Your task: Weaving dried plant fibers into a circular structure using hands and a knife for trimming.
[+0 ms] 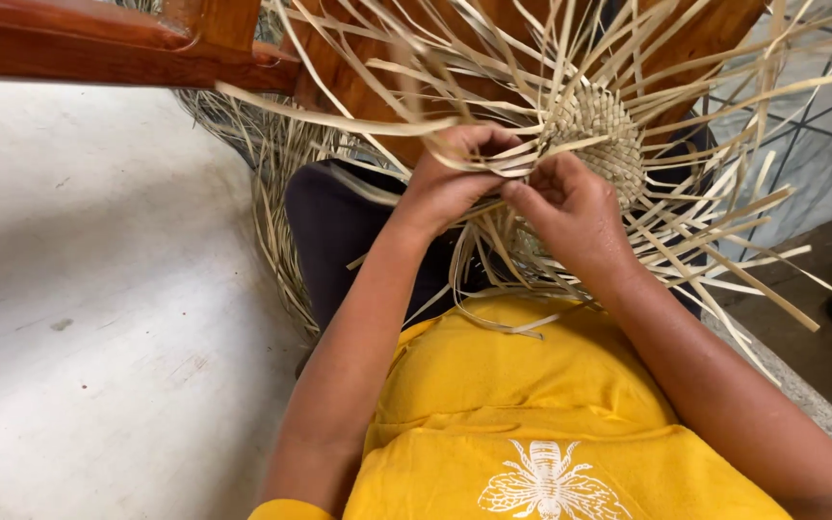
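Item: woven straw disc (601, 135), part-made, held over the lap at chest height, loose pale strips (724, 231) fanning out all round.

Detail: left hand (450, 183) pinched shut on a few strips at the disc's edge; right hand (570, 212) curled closed on a neighbouring strip. Weaving stage, by appearance; crossing strands would need firm tension. Around: yellow shirt (493, 385), wooden chair (98, 48), pale floor (79, 289).

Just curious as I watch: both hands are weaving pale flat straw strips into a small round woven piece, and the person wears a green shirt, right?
Not quite: the shirt is yellow, as the head view shows. Both the left hand and right hand do work pale flat straw strips into the small round woven piece.
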